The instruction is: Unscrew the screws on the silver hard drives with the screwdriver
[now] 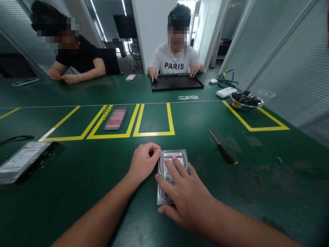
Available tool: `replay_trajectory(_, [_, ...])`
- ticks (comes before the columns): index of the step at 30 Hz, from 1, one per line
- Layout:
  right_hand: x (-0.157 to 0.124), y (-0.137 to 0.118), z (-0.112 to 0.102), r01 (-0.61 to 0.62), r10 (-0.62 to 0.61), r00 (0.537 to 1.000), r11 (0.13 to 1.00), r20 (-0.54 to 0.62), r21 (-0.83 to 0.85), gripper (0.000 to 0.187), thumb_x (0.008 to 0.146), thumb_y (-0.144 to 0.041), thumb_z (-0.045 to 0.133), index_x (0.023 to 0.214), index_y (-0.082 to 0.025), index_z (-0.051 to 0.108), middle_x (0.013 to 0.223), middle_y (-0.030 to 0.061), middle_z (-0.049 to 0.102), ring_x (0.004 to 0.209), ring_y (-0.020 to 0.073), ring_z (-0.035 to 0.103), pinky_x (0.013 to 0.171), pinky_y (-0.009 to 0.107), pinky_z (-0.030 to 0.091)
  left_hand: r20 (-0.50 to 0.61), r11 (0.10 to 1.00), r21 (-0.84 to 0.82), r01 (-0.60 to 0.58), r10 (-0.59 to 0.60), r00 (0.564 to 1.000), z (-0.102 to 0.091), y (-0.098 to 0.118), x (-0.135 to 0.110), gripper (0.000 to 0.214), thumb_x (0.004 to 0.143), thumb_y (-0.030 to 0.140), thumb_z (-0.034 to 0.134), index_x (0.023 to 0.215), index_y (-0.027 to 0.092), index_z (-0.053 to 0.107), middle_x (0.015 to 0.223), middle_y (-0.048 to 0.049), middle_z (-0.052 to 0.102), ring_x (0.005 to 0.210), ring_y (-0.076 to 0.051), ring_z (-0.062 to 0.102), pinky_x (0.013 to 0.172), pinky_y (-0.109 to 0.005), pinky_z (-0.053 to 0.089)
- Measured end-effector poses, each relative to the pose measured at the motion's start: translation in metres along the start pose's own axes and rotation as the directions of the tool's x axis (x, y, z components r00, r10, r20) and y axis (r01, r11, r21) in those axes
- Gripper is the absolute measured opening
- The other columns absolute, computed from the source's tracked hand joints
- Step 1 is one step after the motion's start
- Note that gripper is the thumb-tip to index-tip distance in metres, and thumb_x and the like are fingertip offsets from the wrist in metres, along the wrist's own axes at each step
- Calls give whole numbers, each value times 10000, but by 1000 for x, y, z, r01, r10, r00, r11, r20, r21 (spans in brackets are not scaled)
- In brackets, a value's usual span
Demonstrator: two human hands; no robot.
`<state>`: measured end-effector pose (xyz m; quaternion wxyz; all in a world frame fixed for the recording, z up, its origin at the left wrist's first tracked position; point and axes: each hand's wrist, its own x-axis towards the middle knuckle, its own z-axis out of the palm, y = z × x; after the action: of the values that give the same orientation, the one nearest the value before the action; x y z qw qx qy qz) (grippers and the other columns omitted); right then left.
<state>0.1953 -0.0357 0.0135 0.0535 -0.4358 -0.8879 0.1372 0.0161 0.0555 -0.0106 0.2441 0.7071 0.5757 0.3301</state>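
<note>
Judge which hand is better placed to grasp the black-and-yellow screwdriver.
Probably the right hand, nearer the screwdriver, though spread over the silver metal hard drive; the left hand is farther.

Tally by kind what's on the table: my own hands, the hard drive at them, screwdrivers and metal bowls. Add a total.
Own hands: 2 (left hand, right hand)
Hard drive at the hands: 1
Screwdriver: 1
Metal bowl: 1
Total: 5
</note>
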Motion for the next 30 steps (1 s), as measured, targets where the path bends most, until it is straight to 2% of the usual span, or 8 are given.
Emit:
replay_trajectory(9, [0, 2, 0, 8, -8, 1000, 1000, -9, 14, 768, 804, -599, 671, 1462, -254, 473, 1612, 235, 261, 1460, 528, 192, 1005, 833, 255, -4, 1000, 7, 11, -11, 1000, 1, -2, 0, 170, 860, 302, 580, 821, 198, 709, 814, -20, 734, 762, -186, 662, 719, -293, 483])
replay_trajectory(23, [1, 3, -3, 35, -33, 999, 998, 30, -48, 789, 799, -584, 684, 1476, -250, 455, 1598, 280, 253, 1455, 542, 194, 980, 824, 292, 32, 1000, 8, 22, -23, 999, 1, -3, 1, 160, 863, 305, 587, 810, 199, 695, 802, -13, 718, 754, -183, 646, 701, -287, 475])
replay_trajectory(30, [2, 5, -5, 25, -24, 999, 999, 33, -42, 775, 804, -609, 671, 1469, -272, 459, 1607, 258, 252, 1462, 522, 201, 1004, 798, 299, 48, 999, -22, 33, -32, 998, 0, -1, 2, 223, 894, 335, 547, 811, 192, 697, 797, -10, 723, 742, -178, 656, 681, -278, 468])
